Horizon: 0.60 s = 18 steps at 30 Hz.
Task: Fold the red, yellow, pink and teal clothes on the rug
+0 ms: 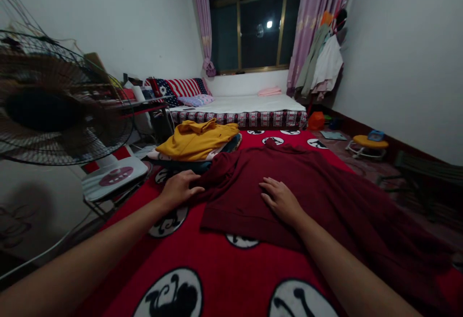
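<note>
A maroon long-sleeved top (300, 177) lies spread over a red bed cover (224, 278) with white-and-black round patterns. The end of its left-side sleeve is pinched in my left hand (181, 187). My right hand (281, 202) rests on the body of the top, palm down, fingers stretched out and holding nothing. The other sleeve runs off towards the lower right. Just beyond my left hand sits a pile of folded clothes, topped by a yellow hoodie (198, 139).
A fan (47, 107) stands close on the left, above a folding chair (115, 177). Behind the cover is a bed (235, 117) under the window. To the right are a yellow stool (371, 142), a dark folding seat (419, 172) and hanging clothes (325, 66).
</note>
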Each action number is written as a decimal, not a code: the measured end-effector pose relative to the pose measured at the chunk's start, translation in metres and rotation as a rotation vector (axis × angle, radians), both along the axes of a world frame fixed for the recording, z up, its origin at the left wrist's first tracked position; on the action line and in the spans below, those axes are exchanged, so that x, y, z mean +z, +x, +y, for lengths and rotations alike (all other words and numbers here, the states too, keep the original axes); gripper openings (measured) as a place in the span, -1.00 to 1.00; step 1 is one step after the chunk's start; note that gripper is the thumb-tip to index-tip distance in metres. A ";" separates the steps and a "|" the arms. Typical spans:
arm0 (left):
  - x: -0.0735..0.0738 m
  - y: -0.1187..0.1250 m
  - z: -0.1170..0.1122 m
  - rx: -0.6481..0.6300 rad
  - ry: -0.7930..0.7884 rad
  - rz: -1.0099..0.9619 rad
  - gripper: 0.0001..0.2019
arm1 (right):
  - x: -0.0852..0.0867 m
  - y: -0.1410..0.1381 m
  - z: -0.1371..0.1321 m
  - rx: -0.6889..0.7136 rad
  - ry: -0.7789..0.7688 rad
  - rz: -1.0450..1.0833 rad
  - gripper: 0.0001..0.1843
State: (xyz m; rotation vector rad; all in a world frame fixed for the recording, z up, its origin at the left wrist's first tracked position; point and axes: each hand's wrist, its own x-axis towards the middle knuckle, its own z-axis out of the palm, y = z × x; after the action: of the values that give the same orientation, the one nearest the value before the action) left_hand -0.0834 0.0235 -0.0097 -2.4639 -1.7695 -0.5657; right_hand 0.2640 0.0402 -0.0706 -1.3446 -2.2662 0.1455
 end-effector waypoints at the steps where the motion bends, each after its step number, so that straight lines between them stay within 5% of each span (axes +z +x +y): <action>1: -0.004 0.007 -0.002 -0.009 0.050 0.011 -0.73 | -0.001 0.001 0.000 0.000 0.001 0.009 -0.62; 3: -0.001 0.013 -0.004 -0.015 0.155 -0.034 -0.74 | -0.002 0.002 0.001 0.001 0.000 0.021 -0.62; 6: 0.024 0.006 0.001 0.082 0.281 -0.206 -0.71 | -0.003 0.002 0.002 0.005 0.007 0.024 -0.62; 9: 0.061 -0.007 0.013 0.219 0.357 -0.301 -0.66 | -0.004 0.000 0.003 0.002 0.040 0.017 -0.64; 14: 0.123 -0.016 0.051 0.404 0.234 -0.076 -0.60 | -0.001 -0.004 0.000 0.021 0.166 0.047 -0.75; 18: 0.176 0.015 0.094 0.349 0.143 -0.013 -0.69 | 0.008 -0.012 -0.018 0.243 0.344 0.063 -0.77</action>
State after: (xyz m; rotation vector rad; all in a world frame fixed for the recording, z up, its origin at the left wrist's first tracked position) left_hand -0.0683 0.1178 0.1663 -2.0003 -2.0207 -0.6493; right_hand 0.2519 0.0222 -0.0621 -0.8765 -2.2673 -0.1155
